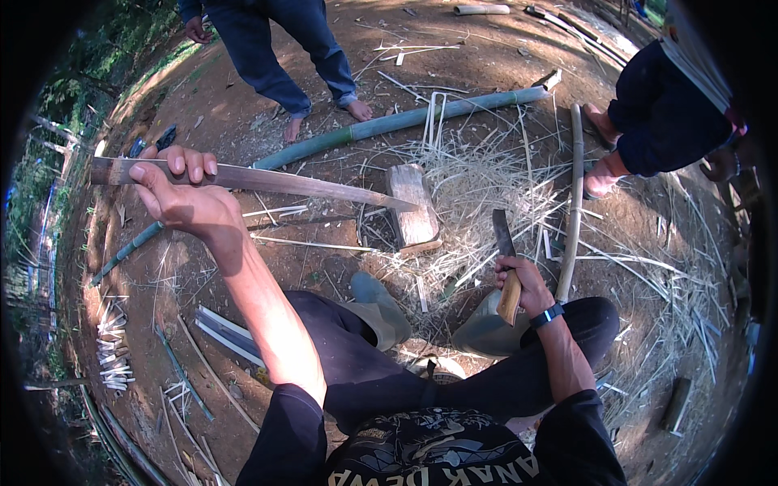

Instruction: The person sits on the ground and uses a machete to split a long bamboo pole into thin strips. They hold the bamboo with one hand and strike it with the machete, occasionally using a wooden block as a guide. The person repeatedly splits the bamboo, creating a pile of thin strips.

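My left hand (185,198) is closed around the wide end of a long split bamboo strip (304,183), thumb on the near side and fingers over the top. The strip slants to the right, and its narrow end lies over the chopping block (420,232), a squared piece of wood on the ground; contact there looks likely. My right hand (531,290) grips a machete (503,231) by its wooden handle, blade pointing away from me. The blade is apart from the strip, right of the block and above scattered shavings.
Thin bamboo shavings (486,182) cover the ground around the block. A green bamboo pole (348,134) lies across the far side, and a pale pole (573,202) lies at right. Two people stand beyond, barefoot (361,110) left and in pink footwear (601,178) right. Short pieces (115,344) are stacked far left.
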Motion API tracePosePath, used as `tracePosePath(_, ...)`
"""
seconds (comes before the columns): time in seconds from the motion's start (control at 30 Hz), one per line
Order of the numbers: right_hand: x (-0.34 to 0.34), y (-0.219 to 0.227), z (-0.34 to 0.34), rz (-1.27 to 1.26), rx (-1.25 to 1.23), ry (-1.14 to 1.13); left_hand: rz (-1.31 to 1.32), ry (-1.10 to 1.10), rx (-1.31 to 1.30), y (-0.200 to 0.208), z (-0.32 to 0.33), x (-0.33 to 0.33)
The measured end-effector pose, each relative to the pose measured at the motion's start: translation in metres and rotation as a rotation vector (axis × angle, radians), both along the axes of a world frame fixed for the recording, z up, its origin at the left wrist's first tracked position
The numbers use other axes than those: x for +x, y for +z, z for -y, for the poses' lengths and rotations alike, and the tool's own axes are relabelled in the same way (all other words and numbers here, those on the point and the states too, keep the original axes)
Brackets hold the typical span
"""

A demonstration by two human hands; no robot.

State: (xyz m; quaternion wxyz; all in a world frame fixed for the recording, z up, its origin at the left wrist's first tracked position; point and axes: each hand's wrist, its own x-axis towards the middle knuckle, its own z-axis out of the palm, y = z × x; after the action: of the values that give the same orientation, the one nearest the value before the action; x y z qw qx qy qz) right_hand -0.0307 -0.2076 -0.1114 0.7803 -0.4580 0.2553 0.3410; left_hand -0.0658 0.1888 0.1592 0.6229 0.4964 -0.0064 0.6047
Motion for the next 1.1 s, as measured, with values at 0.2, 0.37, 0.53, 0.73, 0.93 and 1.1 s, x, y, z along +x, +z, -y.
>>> tracePosePath(0.2,0.001,-0.003,0.001,-0.016,0.026,-0.014,-0.007,0.010,0.005,0.001,0.001,0.000)
tracePosePath(0.37,0.001,-0.004,0.001,-0.013,0.029,-0.014,-0.007,0.008,-0.005,0.000,0.001,0.000)
tracePosePath(0.53,0.001,0.000,0.000,0.001,0.000,-0.010,-0.005,0.011,-0.010,0.000,0.000,-0.001)
tracePosePath(0.73,-0.001,0.010,-0.002,0.018,0.036,-0.025,-0.009,-0.029,-0.013,0.002,0.001,-0.001)
tracePosePath(0.93,-0.022,0.046,-0.045,0.443,-0.230,0.204,-0.014,-0.077,-0.005,0.003,0.003,0.000)
tracePosePath(1.1,-0.039,0.045,-0.093,0.728,-0.628,0.446,-0.014,-0.084,0.002,0.006,0.013,-0.002)
